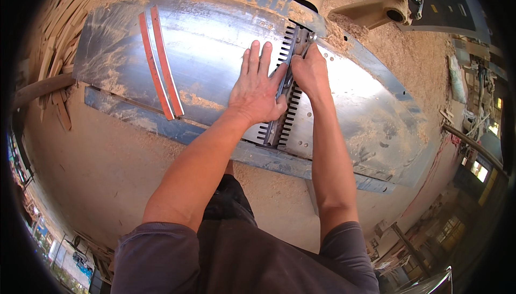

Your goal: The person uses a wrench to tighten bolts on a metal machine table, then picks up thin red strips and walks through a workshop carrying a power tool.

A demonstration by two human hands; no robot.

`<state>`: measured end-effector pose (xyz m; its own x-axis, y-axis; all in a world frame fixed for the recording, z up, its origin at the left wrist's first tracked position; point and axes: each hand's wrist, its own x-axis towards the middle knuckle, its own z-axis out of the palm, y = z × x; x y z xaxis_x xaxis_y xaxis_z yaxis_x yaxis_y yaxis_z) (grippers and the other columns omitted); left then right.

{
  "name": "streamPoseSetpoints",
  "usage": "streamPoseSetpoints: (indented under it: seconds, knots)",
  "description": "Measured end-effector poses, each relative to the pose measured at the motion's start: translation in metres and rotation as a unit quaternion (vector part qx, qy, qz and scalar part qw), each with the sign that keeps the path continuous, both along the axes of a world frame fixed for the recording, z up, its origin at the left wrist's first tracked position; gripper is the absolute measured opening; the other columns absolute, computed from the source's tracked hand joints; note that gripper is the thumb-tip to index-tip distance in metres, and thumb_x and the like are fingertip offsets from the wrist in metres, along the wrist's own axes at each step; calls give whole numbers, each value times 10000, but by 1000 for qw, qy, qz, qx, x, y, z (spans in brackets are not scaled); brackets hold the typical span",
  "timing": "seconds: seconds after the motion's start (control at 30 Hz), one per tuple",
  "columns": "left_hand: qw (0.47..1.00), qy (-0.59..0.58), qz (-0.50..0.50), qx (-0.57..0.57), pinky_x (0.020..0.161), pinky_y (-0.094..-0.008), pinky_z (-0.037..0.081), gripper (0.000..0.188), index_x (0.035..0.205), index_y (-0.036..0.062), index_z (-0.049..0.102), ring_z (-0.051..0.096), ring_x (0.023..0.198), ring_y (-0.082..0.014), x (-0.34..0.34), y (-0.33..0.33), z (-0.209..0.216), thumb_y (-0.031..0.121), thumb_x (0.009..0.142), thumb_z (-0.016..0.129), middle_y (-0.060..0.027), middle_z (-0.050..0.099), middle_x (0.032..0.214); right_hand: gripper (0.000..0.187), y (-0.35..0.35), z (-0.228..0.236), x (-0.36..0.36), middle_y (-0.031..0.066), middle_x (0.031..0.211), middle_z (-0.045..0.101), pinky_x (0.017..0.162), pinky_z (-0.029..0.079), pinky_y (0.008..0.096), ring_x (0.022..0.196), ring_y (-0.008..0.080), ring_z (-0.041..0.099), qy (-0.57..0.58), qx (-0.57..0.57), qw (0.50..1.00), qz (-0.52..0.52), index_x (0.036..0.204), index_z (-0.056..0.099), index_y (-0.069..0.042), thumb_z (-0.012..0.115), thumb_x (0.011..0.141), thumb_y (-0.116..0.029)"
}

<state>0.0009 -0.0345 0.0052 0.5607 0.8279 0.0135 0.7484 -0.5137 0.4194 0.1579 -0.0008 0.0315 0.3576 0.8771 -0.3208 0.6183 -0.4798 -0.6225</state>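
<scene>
My left hand (257,92) lies on the bare metal bed (207,41) of a planing machine, its fingers spread. Its index finger and thumb reach to the slot between the two plates, touching the dark cutterhead (272,127). Comb-like teeth line both edges of that slot. My right hand (310,73) is closed over the far part of the cutterhead. A slim metal tool, perhaps a wrench, seems to be in its fingers; most of it is hidden. Just beyond the knuckles sits a shiny round metal end (313,37).
Two narrow curved red-edged strips (161,63) lie on the bed's left part. Sawdust (355,36) covers the machine's far edge and the floor behind. Thin wood offcuts (67,25) are piled at the far left. A beige machine arm (371,12) stands at the far right.
</scene>
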Motion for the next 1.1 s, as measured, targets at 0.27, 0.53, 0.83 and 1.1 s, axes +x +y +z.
streamPoseSetpoints:
  seconds: [0.27,0.53,0.83,1.1]
  knots:
    - [999,-31,-8,1,1251,-637,116,704,1406,92,555,104,1515,-570,-4,-1,-2,357,775,719,-354,188,1614,105,-100,-7,-34,112,775,653,645,534,333,694,197,661,56,284,957,3,993,564,16,619,977,-73]
    - [1000,-4,1,-6,1253,-624,100,697,1422,91,562,81,1518,-569,-3,-1,2,378,797,670,-353,165,1627,112,-55,14,-7,107,769,640,659,513,325,705,167,628,131,185,972,-56,1016,571,4,626,937,-53]
    - [1000,13,-2,2,1256,-622,106,704,1432,96,570,88,1520,-564,1,0,1,402,802,641,-336,179,1630,175,-4,-6,8,229,818,686,756,542,432,772,388,697,72,24,997,-23,1002,575,32,601,869,-80]
    - [999,-41,-1,9,1241,-649,135,679,1375,83,592,119,1505,-581,-1,-1,-2,338,755,703,-360,200,1607,96,-102,-2,-33,124,882,655,728,533,317,788,210,658,64,277,959,-19,991,580,13,647,935,-27]
